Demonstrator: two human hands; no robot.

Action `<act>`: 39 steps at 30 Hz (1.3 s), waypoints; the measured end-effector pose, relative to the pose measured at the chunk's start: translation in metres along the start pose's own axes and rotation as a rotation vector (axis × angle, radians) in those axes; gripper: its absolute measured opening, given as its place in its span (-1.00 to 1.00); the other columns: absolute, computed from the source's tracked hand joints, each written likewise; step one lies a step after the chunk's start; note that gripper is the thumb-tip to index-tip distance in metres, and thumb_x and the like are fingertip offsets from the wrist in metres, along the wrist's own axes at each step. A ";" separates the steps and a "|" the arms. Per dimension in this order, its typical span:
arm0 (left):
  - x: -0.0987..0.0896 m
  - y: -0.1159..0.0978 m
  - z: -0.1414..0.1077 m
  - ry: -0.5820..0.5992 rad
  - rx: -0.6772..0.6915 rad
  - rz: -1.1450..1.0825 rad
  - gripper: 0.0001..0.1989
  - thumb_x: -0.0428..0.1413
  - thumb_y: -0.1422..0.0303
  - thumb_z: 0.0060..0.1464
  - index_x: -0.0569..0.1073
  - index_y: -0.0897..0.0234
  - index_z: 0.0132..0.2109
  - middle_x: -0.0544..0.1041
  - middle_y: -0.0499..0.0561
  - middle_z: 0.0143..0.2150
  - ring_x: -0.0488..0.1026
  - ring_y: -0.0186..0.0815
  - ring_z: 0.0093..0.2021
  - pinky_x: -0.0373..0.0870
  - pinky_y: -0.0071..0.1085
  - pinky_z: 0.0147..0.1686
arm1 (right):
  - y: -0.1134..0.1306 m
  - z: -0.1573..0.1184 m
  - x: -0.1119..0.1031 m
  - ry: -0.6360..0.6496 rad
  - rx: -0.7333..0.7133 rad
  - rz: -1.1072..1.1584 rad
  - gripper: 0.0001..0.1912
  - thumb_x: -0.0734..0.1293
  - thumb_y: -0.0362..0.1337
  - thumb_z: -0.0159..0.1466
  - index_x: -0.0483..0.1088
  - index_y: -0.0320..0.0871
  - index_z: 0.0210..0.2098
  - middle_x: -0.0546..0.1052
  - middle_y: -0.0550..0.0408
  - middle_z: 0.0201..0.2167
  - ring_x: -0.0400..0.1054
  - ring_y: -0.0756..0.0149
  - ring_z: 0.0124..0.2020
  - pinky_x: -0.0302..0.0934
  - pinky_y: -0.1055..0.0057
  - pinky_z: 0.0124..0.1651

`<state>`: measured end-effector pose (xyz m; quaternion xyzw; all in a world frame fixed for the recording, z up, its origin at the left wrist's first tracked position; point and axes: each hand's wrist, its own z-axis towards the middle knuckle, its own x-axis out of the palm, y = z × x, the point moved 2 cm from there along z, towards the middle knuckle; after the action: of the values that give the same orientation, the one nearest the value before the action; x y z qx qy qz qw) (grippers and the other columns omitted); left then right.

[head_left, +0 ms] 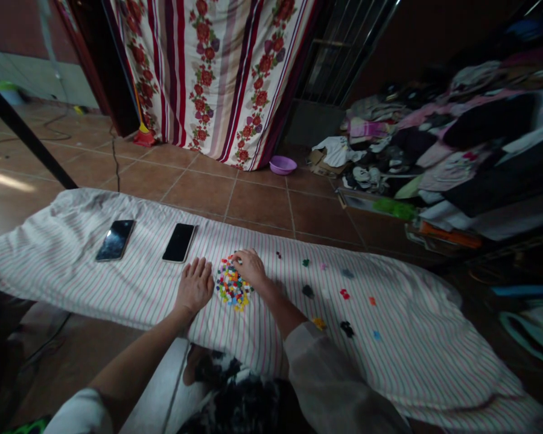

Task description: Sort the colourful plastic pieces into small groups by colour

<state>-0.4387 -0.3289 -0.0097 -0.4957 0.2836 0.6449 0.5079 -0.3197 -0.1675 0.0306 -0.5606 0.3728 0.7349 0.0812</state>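
A mixed pile of small coloured plastic pieces [233,288] lies on the striped cloth [257,343] in front of me. My left hand [196,284] rests flat on the cloth just left of the pile, fingers stretched out, holding nothing. At the pile's far right edge is my right hand [250,267], its fingers bent and drawn together in a pinch; whatever is between the fingertips is too small to make out. To the right are little single-colour groups: yellow pieces [319,323], black pieces [346,328], red pieces [344,293], dark green pieces [306,263], orange pieces [371,301] and blue pieces [376,335].
Two phones, a left phone [115,240] and a right phone [179,242], lie left of my hands. Beyond the cloth are a tiled floor [208,187], a flowered curtain [217,78], a purple basin [283,165] and a heap of clothes [416,132].
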 end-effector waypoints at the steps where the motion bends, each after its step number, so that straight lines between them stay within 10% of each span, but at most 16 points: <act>1: 0.000 0.000 0.000 0.001 -0.001 -0.006 -0.53 -0.14 0.28 0.25 0.43 0.32 0.19 0.40 0.22 0.26 0.25 0.01 0.33 0.15 -0.02 0.25 | -0.002 -0.001 0.003 -0.031 0.019 0.068 -0.84 0.32 -0.38 0.24 0.54 -0.10 -0.26 0.60 0.07 -0.23 0.37 0.26 -0.11 0.18 0.36 0.01; 17: 0.002 0.002 0.001 -0.007 -0.007 -0.012 -0.52 -0.14 0.26 0.24 0.44 0.33 0.17 0.41 0.23 0.25 0.27 0.01 0.31 0.17 -0.01 0.24 | 0.000 -0.010 0.010 -0.233 0.532 1.267 -0.65 0.51 -0.11 -0.18 0.38 -0.12 -0.48 0.50 0.20 -0.55 0.33 0.38 -0.48 0.15 0.48 -0.42; 27: 0.003 0.002 0.001 -0.025 -0.003 0.002 -0.53 -0.14 0.26 0.24 0.44 0.31 0.17 0.42 0.21 0.24 0.29 -0.01 0.30 0.20 -0.04 0.23 | 0.002 -0.024 0.005 -0.264 0.471 1.299 -0.60 0.50 -0.05 -0.13 0.51 -0.13 -0.35 0.52 0.17 -0.50 0.28 0.42 -0.52 0.10 0.50 -0.49; 39: 0.003 0.003 0.001 -0.029 -0.009 0.002 -0.53 -0.14 0.25 0.23 0.45 0.31 0.16 0.43 0.21 0.24 0.28 -0.02 0.30 0.19 -0.06 0.24 | 0.012 -0.030 -0.004 -0.330 0.323 1.005 -0.83 0.35 -0.27 0.06 0.51 -0.09 -0.33 0.61 0.11 -0.34 0.47 0.27 -0.28 0.35 0.34 -0.11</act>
<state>-0.4416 -0.3276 -0.0126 -0.4883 0.2737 0.6538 0.5092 -0.3022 -0.1940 0.0375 -0.1717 0.6849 0.6947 -0.1371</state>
